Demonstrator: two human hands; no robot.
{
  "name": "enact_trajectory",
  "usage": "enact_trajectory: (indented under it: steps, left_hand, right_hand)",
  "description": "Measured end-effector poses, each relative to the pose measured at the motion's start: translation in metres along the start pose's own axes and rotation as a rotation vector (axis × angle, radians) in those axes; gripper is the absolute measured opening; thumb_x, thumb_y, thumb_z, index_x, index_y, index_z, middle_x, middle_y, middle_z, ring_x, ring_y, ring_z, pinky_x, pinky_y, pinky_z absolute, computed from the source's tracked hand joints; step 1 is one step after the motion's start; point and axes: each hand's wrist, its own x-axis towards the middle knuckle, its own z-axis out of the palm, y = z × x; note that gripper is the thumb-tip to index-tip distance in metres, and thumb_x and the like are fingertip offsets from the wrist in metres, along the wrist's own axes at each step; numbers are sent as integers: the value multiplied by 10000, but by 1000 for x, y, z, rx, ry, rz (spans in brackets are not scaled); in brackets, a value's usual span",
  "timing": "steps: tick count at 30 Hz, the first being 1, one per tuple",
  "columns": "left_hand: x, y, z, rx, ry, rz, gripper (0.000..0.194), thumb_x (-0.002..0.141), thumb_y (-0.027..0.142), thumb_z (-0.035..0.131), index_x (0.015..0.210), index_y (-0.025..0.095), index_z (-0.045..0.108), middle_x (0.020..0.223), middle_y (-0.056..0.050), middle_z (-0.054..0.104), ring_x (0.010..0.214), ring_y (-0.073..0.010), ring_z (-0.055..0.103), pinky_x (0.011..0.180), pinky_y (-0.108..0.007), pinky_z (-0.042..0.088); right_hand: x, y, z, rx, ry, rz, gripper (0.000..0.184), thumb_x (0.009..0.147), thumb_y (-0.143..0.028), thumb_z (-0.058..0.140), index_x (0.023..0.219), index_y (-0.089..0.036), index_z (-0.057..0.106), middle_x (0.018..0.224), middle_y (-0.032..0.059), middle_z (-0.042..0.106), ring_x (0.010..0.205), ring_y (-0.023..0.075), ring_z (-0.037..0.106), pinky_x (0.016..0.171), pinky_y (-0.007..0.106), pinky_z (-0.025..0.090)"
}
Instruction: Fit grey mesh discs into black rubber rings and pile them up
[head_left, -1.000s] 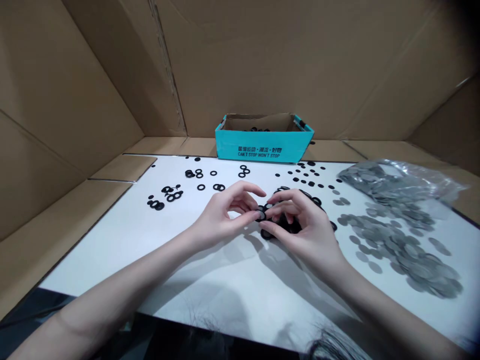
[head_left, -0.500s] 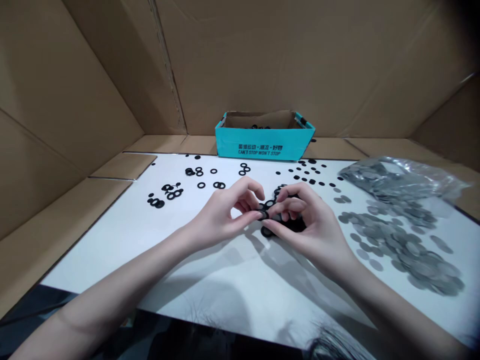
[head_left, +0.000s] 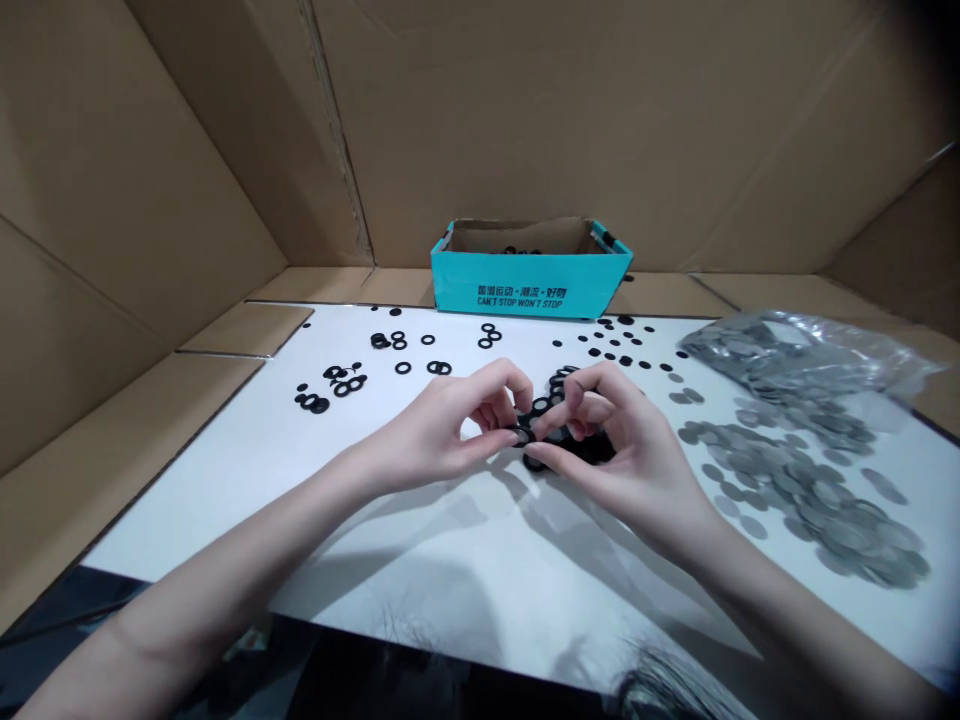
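Observation:
My left hand (head_left: 469, 420) pinches a small black ring (head_left: 520, 438) between thumb and fingers, above the middle of the table. A greyish centre shows in the ring. My right hand (head_left: 615, 430) has its thumb and a bent finger closed at the ring's right edge, so both hands meet on it. Right behind and under the fingers lies a heap of black rings (head_left: 541, 405), some with grey centres. My right hand hides much of this heap.
A turquoise box (head_left: 531, 284) with black pieces inside stands at the back. Loose black rings (head_left: 345, 385) lie left on the white table (head_left: 405, 560), small black discs (head_left: 615, 342) behind my right hand. Grey discs (head_left: 817, 490) and a clear plastic bag (head_left: 810, 355) lie right. Cardboard walls surround everything.
The pinched ring has shifted slightly down and left and shows its greyish centre more. My right fingers have spread a little. The view has moved slightly.

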Motion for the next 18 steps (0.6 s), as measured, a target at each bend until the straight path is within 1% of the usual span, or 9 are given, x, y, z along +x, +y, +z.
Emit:
enact_trajectory:
  steps: [4, 6, 11, 15, 18]
  left_hand:
    - [1, 4, -1, 67, -32, 2, 146, 897, 127, 582, 1002, 215, 530, 869, 8, 649, 770, -126, 645, 720, -260, 530]
    - [1, 4, 0, 80, -13, 9, 164, 890, 117, 584, 1010, 217, 532, 862, 13, 654, 761, -123, 645, 717, -257, 527]
    - [0, 0, 2, 19, 38, 17, 190, 892, 107, 589, 1041, 210, 532, 891, -1, 679, 808, -126, 675, 765, -262, 557]
    - [-1, -1, 5, -4, 64, 24, 202, 898, 114, 603, 1067, 209, 545, 906, -7, 667, 820, -129, 671, 773, -265, 560]
    - [-1, -2, 9, -56, 101, 25, 191, 921, 162, 617, 1093, 210, 548, 953, -21, 648, 855, -135, 662, 782, -265, 564]
  right_hand:
    - [0, 4, 2, -3, 12, -20, 332, 778, -208, 728, 883, -284, 422, 709, -54, 689, 715, 179, 713, 613, 283, 453]
    - [0, 5, 3, -31, 23, -13, 333, 776, -219, 735, 880, -282, 426, 708, -50, 693, 718, 187, 719, 623, 290, 462]
    - [1, 4, 0, -89, 23, -22, 304, 802, -253, 742, 926, -280, 465, 736, -29, 731, 709, 199, 735, 695, 326, 522]
    - [2, 4, -2, -100, 40, -73, 257, 818, -232, 734, 918, -275, 501, 740, -29, 714, 692, 183, 727, 662, 303, 527]
    - [2, 6, -1, -63, 65, -70, 233, 825, -210, 733, 900, -269, 520, 729, -38, 688, 690, 168, 711, 672, 298, 527]
